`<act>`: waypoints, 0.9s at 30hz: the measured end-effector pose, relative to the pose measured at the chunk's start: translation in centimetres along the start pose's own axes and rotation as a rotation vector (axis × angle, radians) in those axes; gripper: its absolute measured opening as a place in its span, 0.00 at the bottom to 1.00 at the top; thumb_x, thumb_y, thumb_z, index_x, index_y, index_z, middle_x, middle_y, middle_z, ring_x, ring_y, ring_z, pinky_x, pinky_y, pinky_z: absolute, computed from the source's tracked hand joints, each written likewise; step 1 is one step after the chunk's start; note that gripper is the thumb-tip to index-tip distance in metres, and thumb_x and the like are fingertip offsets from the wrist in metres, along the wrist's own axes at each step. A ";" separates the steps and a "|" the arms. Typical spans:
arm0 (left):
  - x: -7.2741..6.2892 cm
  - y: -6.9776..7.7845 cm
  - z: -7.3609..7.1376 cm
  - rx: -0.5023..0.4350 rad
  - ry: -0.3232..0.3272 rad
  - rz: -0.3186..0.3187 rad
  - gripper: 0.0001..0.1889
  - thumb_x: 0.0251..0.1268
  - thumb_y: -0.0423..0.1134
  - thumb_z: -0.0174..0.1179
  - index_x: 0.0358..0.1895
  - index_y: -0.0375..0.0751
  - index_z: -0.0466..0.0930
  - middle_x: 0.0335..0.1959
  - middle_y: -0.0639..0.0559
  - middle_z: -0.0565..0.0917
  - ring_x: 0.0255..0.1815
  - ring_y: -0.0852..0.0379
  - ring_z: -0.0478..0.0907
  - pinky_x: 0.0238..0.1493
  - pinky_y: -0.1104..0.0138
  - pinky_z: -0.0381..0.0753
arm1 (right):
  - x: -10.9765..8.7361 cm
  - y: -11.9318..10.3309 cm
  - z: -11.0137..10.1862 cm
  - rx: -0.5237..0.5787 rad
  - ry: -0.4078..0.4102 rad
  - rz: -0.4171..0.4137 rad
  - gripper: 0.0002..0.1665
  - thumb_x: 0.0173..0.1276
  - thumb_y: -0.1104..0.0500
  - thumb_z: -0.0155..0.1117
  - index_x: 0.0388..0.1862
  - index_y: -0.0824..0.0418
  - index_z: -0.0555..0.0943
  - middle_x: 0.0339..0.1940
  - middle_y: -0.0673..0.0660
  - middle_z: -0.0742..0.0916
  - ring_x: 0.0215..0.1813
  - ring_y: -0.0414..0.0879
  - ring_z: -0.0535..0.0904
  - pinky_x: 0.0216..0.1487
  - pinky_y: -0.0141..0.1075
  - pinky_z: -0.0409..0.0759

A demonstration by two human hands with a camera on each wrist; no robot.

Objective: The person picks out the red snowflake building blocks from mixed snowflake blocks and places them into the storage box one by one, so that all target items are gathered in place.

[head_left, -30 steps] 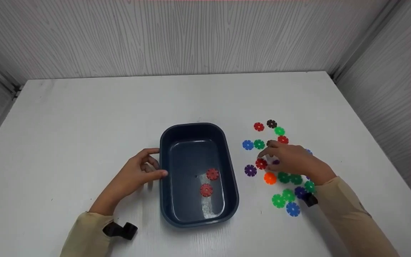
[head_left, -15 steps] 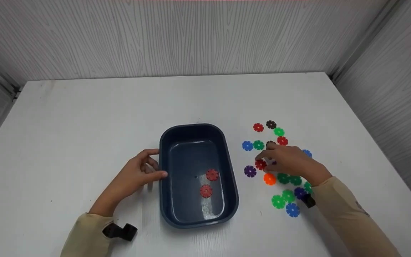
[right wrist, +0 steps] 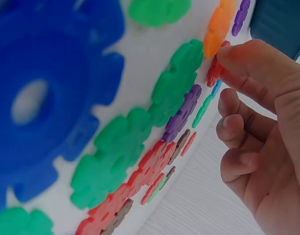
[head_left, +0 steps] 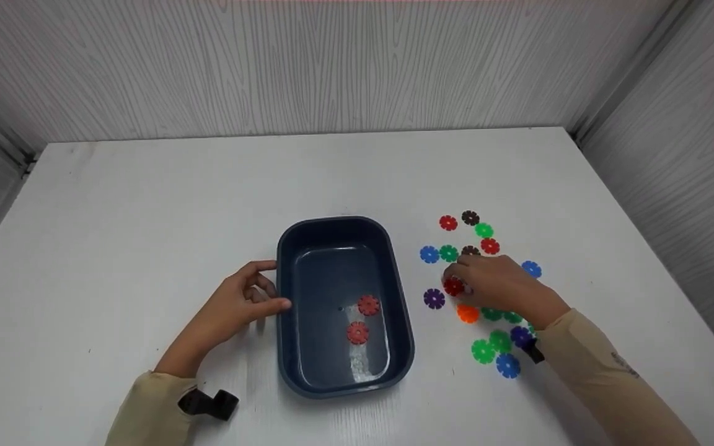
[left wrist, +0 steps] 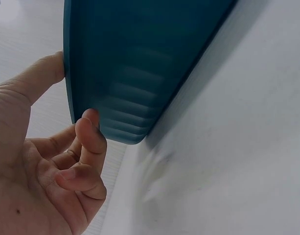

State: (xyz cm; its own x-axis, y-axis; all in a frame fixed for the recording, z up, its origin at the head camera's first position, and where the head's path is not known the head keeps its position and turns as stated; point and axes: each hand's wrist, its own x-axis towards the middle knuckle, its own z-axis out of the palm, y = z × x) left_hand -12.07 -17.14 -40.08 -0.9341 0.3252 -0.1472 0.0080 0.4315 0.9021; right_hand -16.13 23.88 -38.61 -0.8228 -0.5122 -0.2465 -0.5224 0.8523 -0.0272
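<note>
A dark blue plastic tub [head_left: 346, 387] holds two red notched discs [head_left: 368, 305] lying flat on its floor. At its left side my left hand [head_left: 236, 306] grips the rim, thumb over the edge and fingers against the outer wall [left wrist: 140, 98]. My right hand [head_left: 496, 282] pinches a red notched disc [head_left: 453, 286] between thumb and forefinger, low over the table. The right wrist view shows that red disc [right wrist: 214, 71] partly covered by the fingertips, with the other fingers loosely curled. An orange disc [head_left: 468, 313] and a purple disc [head_left: 434, 298] lie close beside.
Several more discs spread around the right hand: blue [head_left: 429, 254], green [head_left: 483, 351], brown [head_left: 470, 217] and red [head_left: 448, 222]. Some are hidden under the hand. Wood-grain panels [head_left: 332, 68] stand behind and at both sides of the white table [head_left: 146, 204].
My right thumb and forefinger have drawn together onto the red disc between them. The right hand has shifted slightly left. My left hand and the tub have stayed in place.
</note>
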 end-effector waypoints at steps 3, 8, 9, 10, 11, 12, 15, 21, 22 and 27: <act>0.0 0.0 0.0 -0.006 -0.001 0.004 0.38 0.59 0.44 0.68 0.70 0.39 0.62 0.42 0.44 0.78 0.29 0.60 0.76 0.29 0.66 0.76 | 0.1 -0.2 0.1 -0.042 0.003 -0.007 0.27 0.54 0.55 0.76 0.54 0.56 0.80 0.48 0.56 0.85 0.50 0.50 0.81 0.45 0.43 0.83; -0.1 0.0 0.0 -0.014 -0.004 0.015 0.37 0.59 0.43 0.68 0.70 0.39 0.62 0.42 0.44 0.78 0.29 0.61 0.76 0.29 0.68 0.75 | 0.1 -0.5 0.0 -0.059 -0.011 -0.008 0.25 0.57 0.55 0.74 0.54 0.57 0.80 0.47 0.57 0.85 0.50 0.51 0.81 0.46 0.43 0.83; -0.1 0.0 0.0 -0.015 -0.006 0.016 0.37 0.59 0.43 0.68 0.70 0.38 0.62 0.42 0.44 0.78 0.29 0.61 0.76 0.29 0.68 0.75 | 0.1 -0.6 0.0 -0.058 -0.013 -0.005 0.25 0.58 0.55 0.74 0.54 0.57 0.79 0.47 0.57 0.85 0.50 0.51 0.80 0.46 0.44 0.83; -0.1 0.0 0.0 -0.014 -0.005 0.017 0.37 0.59 0.43 0.68 0.70 0.38 0.62 0.42 0.44 0.78 0.29 0.61 0.76 0.29 0.68 0.75 | 0.1 -0.6 0.0 -0.055 -0.017 0.001 0.25 0.58 0.55 0.74 0.54 0.57 0.79 0.47 0.57 0.85 0.50 0.51 0.80 0.46 0.44 0.83; -0.1 0.0 0.0 -0.012 -0.003 0.015 0.37 0.59 0.43 0.68 0.70 0.38 0.62 0.42 0.44 0.78 0.29 0.61 0.76 0.29 0.68 0.75 | 0.1 -0.6 0.0 -0.055 -0.015 0.004 0.25 0.57 0.55 0.74 0.53 0.57 0.79 0.47 0.57 0.85 0.49 0.51 0.80 0.46 0.44 0.83; -0.1 0.1 0.0 -0.011 -0.001 0.012 0.37 0.59 0.43 0.68 0.70 0.39 0.62 0.42 0.44 0.78 0.29 0.61 0.76 0.29 0.68 0.75 | 0.1 -0.6 0.0 -0.060 -0.011 0.004 0.26 0.56 0.54 0.74 0.53 0.57 0.79 0.47 0.57 0.85 0.49 0.51 0.80 0.45 0.44 0.83; 0.0 0.1 0.0 -0.011 0.003 -0.002 0.38 0.59 0.44 0.68 0.70 0.39 0.62 0.43 0.44 0.77 0.29 0.61 0.76 0.29 0.67 0.75 | 0.0 -0.4 0.0 -0.079 0.012 0.004 0.27 0.54 0.53 0.76 0.53 0.57 0.79 0.47 0.57 0.84 0.49 0.51 0.80 0.43 0.45 0.84; 0.0 0.1 0.0 -0.010 0.003 -0.020 0.38 0.58 0.44 0.68 0.70 0.40 0.62 0.45 0.43 0.75 0.30 0.60 0.76 0.28 0.67 0.74 | 0.0 -0.1 0.1 -0.076 0.021 0.020 0.26 0.55 0.52 0.75 0.53 0.55 0.79 0.49 0.57 0.82 0.49 0.51 0.78 0.43 0.46 0.84; 0.0 0.1 0.0 -0.009 0.002 -0.020 0.38 0.58 0.45 0.68 0.70 0.40 0.62 0.45 0.43 0.75 0.30 0.61 0.76 0.28 0.67 0.74 | 0.0 -0.1 0.2 -0.068 0.016 0.023 0.27 0.55 0.52 0.75 0.53 0.54 0.78 0.48 0.57 0.82 0.48 0.51 0.78 0.42 0.45 0.84; -0.1 0.1 0.0 -0.012 -0.001 -0.015 0.38 0.58 0.45 0.68 0.70 0.40 0.62 0.44 0.44 0.76 0.29 0.60 0.75 0.28 0.67 0.75 | -0.2 0.1 0.4 -0.047 0.003 0.003 0.28 0.55 0.53 0.75 0.54 0.53 0.77 0.45 0.56 0.82 0.44 0.49 0.79 0.41 0.43 0.84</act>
State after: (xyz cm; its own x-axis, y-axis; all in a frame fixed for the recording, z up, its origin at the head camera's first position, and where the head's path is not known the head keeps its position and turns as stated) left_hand -12.00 -17.11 -40.02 -0.9336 0.3197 -0.1617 -0.0105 0.4267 0.9043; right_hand -15.92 24.07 -38.94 -0.8251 -0.5095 -0.2440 -0.5294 0.8481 0.0191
